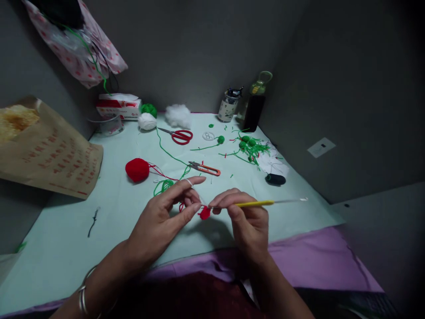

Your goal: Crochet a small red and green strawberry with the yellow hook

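My right hand point(247, 217) grips a crochet hook point(255, 204) with a yellow handle, its far metal end pointing right. Between my two hands hangs a small red crocheted piece point(205, 213), at the hook's near tip. My left hand point(159, 212) pinches the edge of that piece with thumb and fingers, and white yarn runs over its raised index finger. Behind my left hand lie a red yarn ball point(137, 170) and a loose tangle of green yarn point(163, 187). Orange thread snips point(205, 168) rest just beyond my fingers.
Red-handled scissors point(181, 137), a white yarn ball point(147, 121) and stuffing point(178, 115) lie farther back. Green crocheted pieces point(249, 146) cluster at right, near a bottle point(255, 106) and pen cup point(228, 106). A paper bag point(56, 150) stands left.
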